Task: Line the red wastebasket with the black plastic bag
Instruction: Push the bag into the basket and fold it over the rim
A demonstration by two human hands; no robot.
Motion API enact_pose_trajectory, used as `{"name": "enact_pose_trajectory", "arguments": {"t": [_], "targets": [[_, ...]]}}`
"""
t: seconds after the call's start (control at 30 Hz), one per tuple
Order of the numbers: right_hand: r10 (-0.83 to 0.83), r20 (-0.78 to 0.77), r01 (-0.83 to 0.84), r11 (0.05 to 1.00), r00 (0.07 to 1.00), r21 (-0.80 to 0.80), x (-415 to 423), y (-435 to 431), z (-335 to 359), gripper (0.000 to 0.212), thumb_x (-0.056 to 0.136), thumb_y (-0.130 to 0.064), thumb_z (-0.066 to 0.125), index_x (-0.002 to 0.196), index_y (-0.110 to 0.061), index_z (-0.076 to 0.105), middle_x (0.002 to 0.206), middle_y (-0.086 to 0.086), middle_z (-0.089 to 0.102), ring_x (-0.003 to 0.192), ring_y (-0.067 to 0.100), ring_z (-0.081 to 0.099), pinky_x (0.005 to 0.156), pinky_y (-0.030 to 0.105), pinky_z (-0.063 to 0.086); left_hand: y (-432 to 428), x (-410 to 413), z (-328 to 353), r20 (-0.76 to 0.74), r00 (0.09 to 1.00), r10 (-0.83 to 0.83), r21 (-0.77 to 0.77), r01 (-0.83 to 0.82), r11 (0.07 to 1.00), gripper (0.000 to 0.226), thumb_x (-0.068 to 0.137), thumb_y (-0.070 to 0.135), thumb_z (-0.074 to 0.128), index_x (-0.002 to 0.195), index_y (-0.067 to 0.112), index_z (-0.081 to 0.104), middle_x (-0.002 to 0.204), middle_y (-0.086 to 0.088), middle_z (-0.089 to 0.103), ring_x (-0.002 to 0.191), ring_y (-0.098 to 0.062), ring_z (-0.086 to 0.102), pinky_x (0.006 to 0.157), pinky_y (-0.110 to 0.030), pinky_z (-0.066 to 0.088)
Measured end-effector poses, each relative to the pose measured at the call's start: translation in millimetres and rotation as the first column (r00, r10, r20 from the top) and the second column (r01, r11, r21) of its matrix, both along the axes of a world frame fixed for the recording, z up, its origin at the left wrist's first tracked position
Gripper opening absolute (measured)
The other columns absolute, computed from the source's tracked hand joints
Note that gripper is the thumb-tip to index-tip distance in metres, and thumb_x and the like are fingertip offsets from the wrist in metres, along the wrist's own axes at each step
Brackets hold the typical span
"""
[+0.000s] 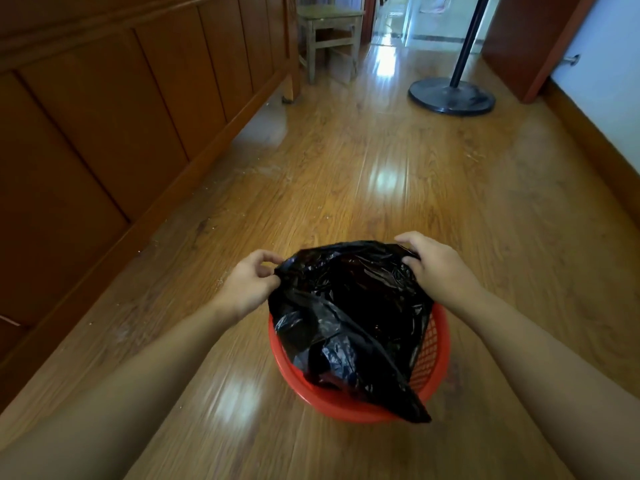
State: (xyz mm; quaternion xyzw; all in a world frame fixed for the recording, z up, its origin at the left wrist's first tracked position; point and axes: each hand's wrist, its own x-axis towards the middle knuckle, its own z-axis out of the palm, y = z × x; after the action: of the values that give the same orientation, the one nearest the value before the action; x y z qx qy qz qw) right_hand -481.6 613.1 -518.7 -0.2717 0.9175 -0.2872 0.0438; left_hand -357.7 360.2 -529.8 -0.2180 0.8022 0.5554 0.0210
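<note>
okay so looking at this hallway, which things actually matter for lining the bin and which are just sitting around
Part of the job:
black plastic bag
red wastebasket
left hand and right hand, each gripping the bag's top edge

Just lying about:
wooden stool
black stand base

We see both hands over the red wastebasket point(360, 403), which stands on the wood floor point(346, 174). Left hand point(249, 282) pinches the left edge of the black plastic bag point(349, 306) btwn thumb and fingers; right hand point(433, 265) grips the right edge, fingers curled over it. Bag mouth is held spread above the rim — its lower part sags into the basket, w/ one corner draped over the near rim. Mesh wall shows on the right side. Wood panelling point(104, 126) runs along the left; a wooden stool point(327, 32) and a black stand base point(450, 95) sit further back — well apart from the basket.
</note>
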Motion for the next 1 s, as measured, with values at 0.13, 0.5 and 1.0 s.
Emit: {"name": "enact_pose_trajectory", "arguments": {"t": [0.13,0.5,1.0], "targets": [[-0.04,0.075,0.041,0.999,0.996,-0.008,-5,-3,-3,0.014,0.09,-0.018,0.053,0.101,-0.013,0.06,0.096,0.003,0.063,0.093,0.021,0.058,0.067,0.026,0.04,-11,-1,10,0.227,0.962,-0.152,-0.041,0.166,0.985,0.013,0.089,0.018,0.044,0.093,0.017,0.056,0.096,-0.006,0.065,0.084,-0.018,0.063,0.07,-0.037,0.047],[-0.034,0.087,0.038,0.998,0.996,-0.046,-4,-24,-4,0.023,0.09,-0.031,0.051,0.074,-0.017,0.06,0.065,0.0,0.059,0.063,0.017,0.055,0.053,0.03,0.039,20,-40,27,0.003,0.998,-0.07,-0.418,0.065,0.906,0.05,0.073,0.058,0.06,0.102,0.018,0.054,0.095,0.005,0.055,0.089,-0.015,0.053,0.069,-0.028,0.043],[-0.234,0.112,0.243,0.967,0.966,-0.073,-27,-28,-16,0.032,0.083,-0.035,0.062,0.067,-0.007,0.059,0.064,0.004,0.057,0.061,0.021,0.054,0.054,0.032,0.04,4,-53,-20,0.107,0.979,0.172,-0.076,-0.164,0.984,0.031,0.083,0.029,0.062,0.081,-0.002,0.063,0.08,-0.017,0.062,0.071,-0.024,0.055,0.065,-0.037,0.046]]}}
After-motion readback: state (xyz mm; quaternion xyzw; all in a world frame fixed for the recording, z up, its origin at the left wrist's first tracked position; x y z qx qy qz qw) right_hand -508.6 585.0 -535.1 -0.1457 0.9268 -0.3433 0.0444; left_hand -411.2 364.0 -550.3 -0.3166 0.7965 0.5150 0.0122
